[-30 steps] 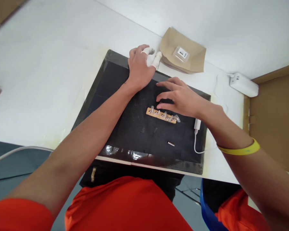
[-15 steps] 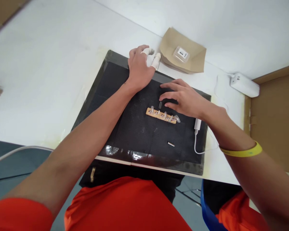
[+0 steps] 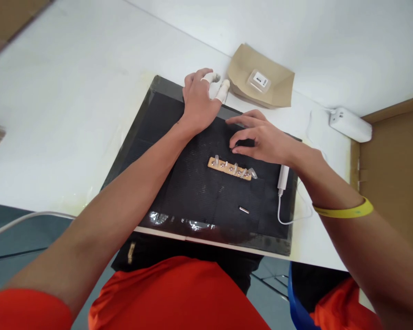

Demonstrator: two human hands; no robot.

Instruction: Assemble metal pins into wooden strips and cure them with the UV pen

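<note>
Fingers of R hand (image 3: 259, 137), over black rectangular mat (image 3: 189, 192): thumb & index tips meet or nearly so, others spread — can't tell if anything's pinched. L hand (image 3: 199, 98), far edge of mat: thumb & index in white finger sheaths (image 3: 223, 92), curled, tips apart, nothing seen between. Narrow tan wood-look strip (image 3: 226, 169) w/ shiny metal studs (image 3: 231, 169) lies mid-mat, just on near side of R fingertips, bearing clear curved plastic-look pieces (image 3: 235, 167) at odd angles. Prob. light, stiff; pieces slick, maybe brittle. Best hold: strip's long edges, nr left end.
</note>
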